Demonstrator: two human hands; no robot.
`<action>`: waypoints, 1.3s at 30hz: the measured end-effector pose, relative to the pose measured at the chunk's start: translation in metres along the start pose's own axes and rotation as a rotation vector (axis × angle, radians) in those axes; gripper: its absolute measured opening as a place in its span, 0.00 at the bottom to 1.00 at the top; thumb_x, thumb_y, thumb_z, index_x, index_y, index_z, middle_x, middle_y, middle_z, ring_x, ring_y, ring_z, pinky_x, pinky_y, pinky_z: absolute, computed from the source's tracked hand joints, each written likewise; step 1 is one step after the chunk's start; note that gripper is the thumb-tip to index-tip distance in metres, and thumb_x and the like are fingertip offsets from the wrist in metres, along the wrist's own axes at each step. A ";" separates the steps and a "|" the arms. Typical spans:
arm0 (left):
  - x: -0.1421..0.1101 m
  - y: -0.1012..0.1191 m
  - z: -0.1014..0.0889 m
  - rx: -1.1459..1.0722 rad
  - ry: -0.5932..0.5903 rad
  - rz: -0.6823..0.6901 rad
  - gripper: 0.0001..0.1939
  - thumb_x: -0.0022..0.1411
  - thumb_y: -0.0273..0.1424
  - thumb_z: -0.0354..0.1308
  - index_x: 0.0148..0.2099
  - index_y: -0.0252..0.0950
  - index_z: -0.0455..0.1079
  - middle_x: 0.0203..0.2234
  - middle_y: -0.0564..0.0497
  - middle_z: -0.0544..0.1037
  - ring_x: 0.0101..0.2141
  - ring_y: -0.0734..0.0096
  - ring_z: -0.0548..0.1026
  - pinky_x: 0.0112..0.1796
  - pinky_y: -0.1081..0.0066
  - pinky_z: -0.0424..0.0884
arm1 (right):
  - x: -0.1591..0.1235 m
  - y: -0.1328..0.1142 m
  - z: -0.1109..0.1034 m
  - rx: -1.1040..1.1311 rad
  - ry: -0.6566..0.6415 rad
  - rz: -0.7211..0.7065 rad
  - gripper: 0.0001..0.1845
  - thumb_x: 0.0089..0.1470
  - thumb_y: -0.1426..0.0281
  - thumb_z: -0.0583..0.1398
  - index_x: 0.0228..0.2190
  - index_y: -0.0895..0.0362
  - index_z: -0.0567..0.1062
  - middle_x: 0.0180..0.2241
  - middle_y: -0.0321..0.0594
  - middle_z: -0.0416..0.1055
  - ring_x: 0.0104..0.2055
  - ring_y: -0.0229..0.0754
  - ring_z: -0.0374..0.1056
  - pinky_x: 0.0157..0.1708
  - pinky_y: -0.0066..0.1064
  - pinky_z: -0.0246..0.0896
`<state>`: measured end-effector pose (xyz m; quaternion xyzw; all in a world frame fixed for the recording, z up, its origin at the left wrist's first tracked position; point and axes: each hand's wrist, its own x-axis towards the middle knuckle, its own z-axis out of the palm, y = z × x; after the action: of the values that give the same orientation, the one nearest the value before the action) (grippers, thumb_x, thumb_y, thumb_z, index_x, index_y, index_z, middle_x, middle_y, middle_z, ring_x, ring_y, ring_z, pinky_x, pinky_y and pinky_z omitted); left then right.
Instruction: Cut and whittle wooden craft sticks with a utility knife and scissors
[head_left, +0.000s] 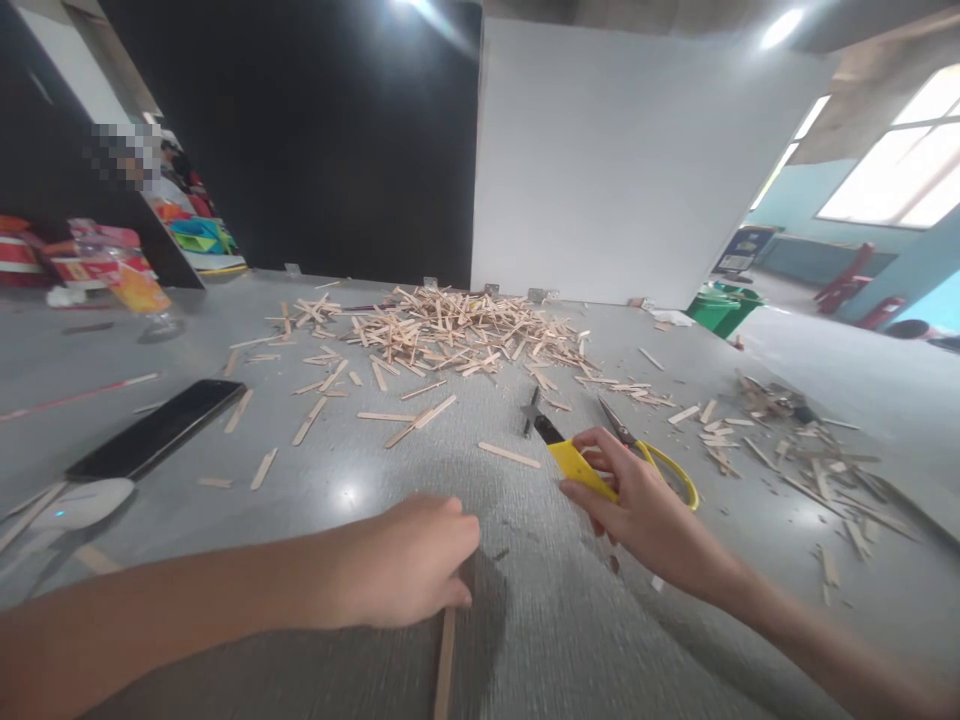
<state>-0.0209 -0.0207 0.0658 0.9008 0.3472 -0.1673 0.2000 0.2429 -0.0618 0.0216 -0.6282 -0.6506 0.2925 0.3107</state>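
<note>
My left hand point(420, 560) is closed, thumb and fingers pinching the upper end of a flat wooden stick point(445, 665), which runs down to the bottom edge of the view. Its fingertips are partly hidden behind the hand. In my right hand point(634, 500) is what looks like a small hammer point(581, 470), with a yellow handle, a black neck and a dark, narrow head pointing away to the left. Just behind that hand lies a pair of scissors point(667, 468) with yellow handles. A single wooden stick point(509, 455) rests between the hands, farther back.
A heap of wooden sticks point(465, 330) spreads across the back of the grey table, with loose pieces point(817, 460) at right. At left lie a phone point(157, 430), a white mouse point(90, 503) and a tilted bottle point(131, 280). Black and white panels point(600, 160) stand behind.
</note>
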 end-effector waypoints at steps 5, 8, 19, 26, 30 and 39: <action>0.001 -0.002 0.002 -0.046 0.005 0.027 0.06 0.66 0.27 0.63 0.34 0.37 0.73 0.34 0.48 0.78 0.36 0.61 0.78 0.31 0.68 0.62 | -0.001 -0.003 -0.003 -0.094 0.000 -0.125 0.14 0.62 0.68 0.60 0.50 0.47 0.70 0.47 0.37 0.78 0.40 0.44 0.77 0.39 0.35 0.70; 0.002 -0.003 0.005 0.019 0.045 0.032 0.09 0.67 0.25 0.57 0.32 0.37 0.70 0.31 0.48 0.77 0.32 0.63 0.77 0.29 0.67 0.59 | -0.002 -0.004 -0.004 -0.029 -0.022 -0.115 0.17 0.63 0.67 0.59 0.53 0.47 0.74 0.51 0.39 0.78 0.39 0.44 0.78 0.39 0.37 0.73; 0.023 -0.021 0.026 0.224 0.264 0.054 0.10 0.67 0.21 0.52 0.34 0.36 0.69 0.25 0.48 0.76 0.23 0.63 0.73 0.24 0.63 0.49 | 0.007 -0.014 -0.017 0.396 0.039 0.128 0.28 0.49 0.53 0.74 0.46 0.55 0.80 0.42 0.47 0.85 0.45 0.51 0.83 0.44 0.36 0.80; 0.028 -0.025 0.029 0.200 0.320 0.051 0.12 0.70 0.23 0.52 0.32 0.37 0.68 0.23 0.50 0.73 0.22 0.65 0.72 0.23 0.65 0.50 | 0.008 -0.017 -0.023 0.440 0.325 0.186 0.27 0.50 0.44 0.71 0.32 0.55 0.74 0.16 0.40 0.77 0.14 0.41 0.72 0.12 0.24 0.61; 0.034 -0.031 0.033 0.165 0.362 0.070 0.12 0.73 0.26 0.51 0.35 0.36 0.69 0.25 0.49 0.74 0.25 0.63 0.74 0.25 0.65 0.57 | 0.007 -0.014 -0.028 0.242 0.340 0.122 0.23 0.54 0.47 0.70 0.31 0.52 0.74 0.14 0.35 0.74 0.13 0.39 0.67 0.12 0.26 0.56; 0.067 -0.054 0.046 0.159 0.406 0.212 0.36 0.71 0.27 0.53 0.77 0.37 0.48 0.74 0.38 0.56 0.70 0.41 0.57 0.61 0.49 0.60 | -0.007 -0.013 -0.012 0.002 0.362 -0.264 0.18 0.57 0.60 0.70 0.45 0.49 0.72 0.40 0.39 0.81 0.38 0.48 0.78 0.40 0.39 0.73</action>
<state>-0.0184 0.0315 -0.0171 0.9603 0.2696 0.0121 0.0709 0.2440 -0.0692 0.0391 -0.5796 -0.6605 0.1322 0.4587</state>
